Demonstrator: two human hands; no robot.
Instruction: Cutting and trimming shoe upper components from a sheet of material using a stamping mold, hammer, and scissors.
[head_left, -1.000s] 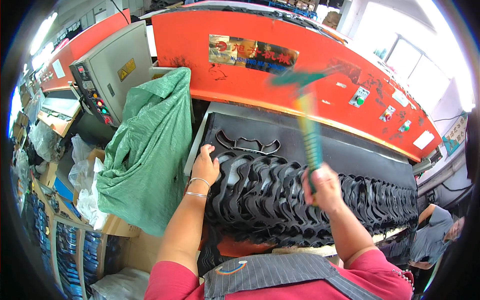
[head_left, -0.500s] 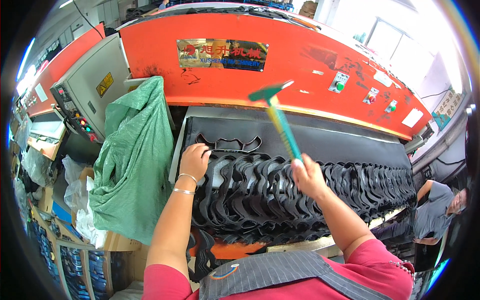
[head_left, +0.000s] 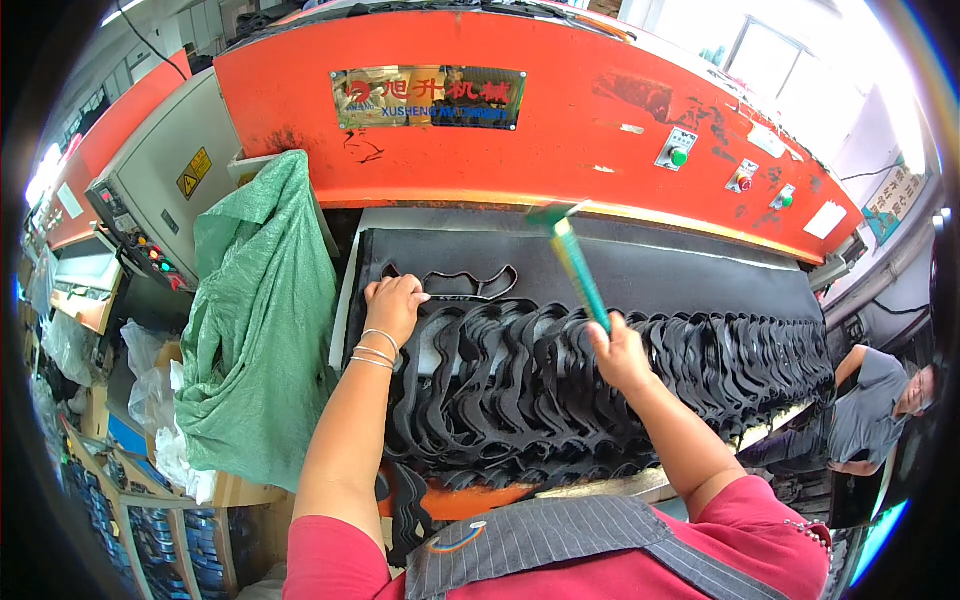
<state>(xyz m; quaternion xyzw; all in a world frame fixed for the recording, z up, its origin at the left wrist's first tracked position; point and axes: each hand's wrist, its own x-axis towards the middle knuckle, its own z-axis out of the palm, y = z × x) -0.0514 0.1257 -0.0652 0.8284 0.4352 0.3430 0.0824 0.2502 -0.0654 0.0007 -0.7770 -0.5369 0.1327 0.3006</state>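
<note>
One hammer (head_left: 579,268) (green) in right fingers (head_left: 604,342)

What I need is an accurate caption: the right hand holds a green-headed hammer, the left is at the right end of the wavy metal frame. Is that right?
Not quite: the head view shows the left hand at the left end of the wavy metal frame on the black sheet; the right hand does hold a green-headed hammer.
</note>
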